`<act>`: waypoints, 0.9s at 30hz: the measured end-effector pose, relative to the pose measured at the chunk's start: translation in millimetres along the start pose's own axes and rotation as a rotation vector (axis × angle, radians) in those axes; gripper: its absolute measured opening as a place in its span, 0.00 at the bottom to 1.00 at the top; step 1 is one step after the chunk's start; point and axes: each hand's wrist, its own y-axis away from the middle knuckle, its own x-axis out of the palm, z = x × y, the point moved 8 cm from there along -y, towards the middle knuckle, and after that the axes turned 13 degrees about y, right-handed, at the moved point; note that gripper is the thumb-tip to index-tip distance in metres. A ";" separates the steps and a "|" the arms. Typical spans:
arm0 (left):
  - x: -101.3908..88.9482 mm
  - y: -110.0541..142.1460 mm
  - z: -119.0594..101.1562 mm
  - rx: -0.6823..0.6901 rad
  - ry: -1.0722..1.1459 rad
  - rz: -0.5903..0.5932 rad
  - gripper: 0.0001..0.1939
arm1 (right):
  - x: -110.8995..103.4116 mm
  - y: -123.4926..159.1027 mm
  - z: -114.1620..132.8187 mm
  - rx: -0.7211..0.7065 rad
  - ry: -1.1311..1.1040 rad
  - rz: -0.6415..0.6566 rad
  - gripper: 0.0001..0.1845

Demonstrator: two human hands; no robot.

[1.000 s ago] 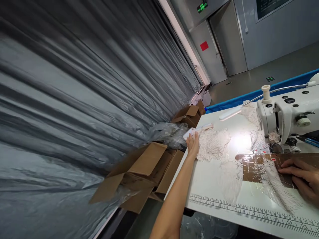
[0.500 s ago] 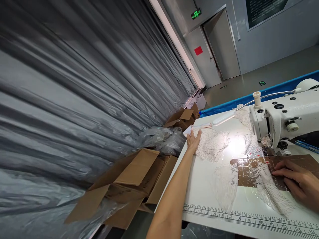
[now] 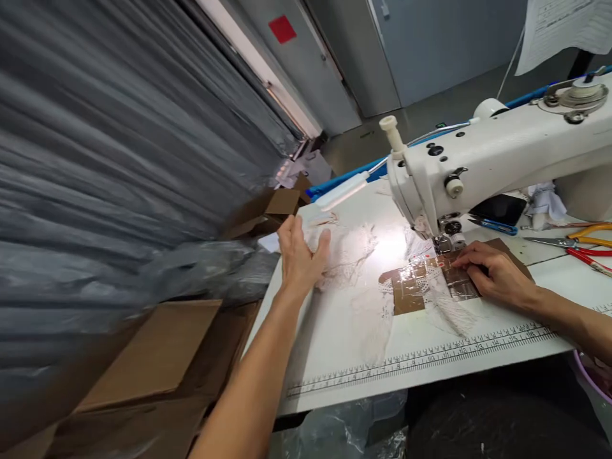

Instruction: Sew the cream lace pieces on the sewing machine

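My left hand hovers at or just over the left side of the white table, thumb and fingers apart, beside a pile of white lace pieces. Contact with the lace is unclear because of blur. My right hand has bent, closed fingertips on a brown card with clear film over it, just in front of the sewing machine's needle area. A strip of lace crosses the card and hangs toward me. Another lace piece lies left of the card.
The white sewing machine fills the right rear, with a lamp at its left. Scissors and blue snips lie at right. A ruler strip runs along the front edge. Cardboard boxes stand left of the table.
The view has swung right and down, showing more of the machine and tools. My left hand has come off the white item at the table's left edge, its fingers now wider apart. My right hand stays at the card.
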 end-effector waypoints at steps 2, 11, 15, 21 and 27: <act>15.9 20.9 -44.2 0.275 0.061 0.106 0.32 | -0.3 -0.6 -4.2 0.037 -0.013 0.001 0.17; 97.4 129.9 -132.5 0.448 0.133 0.743 0.09 | 4.6 0.5 4.3 -0.028 -0.042 0.100 0.16; 95.9 135.6 -137.5 0.422 0.202 0.735 0.10 | 17.6 6.5 18.7 -0.120 0.064 0.274 0.11; 72.7 127.6 -131.9 0.429 0.091 0.729 0.09 | 15.7 3.9 10.8 -0.022 0.095 0.178 0.06; 70.1 115.4 -106.7 0.222 0.099 0.702 0.11 | 1.2 1.3 -6.6 0.109 0.036 -0.032 0.06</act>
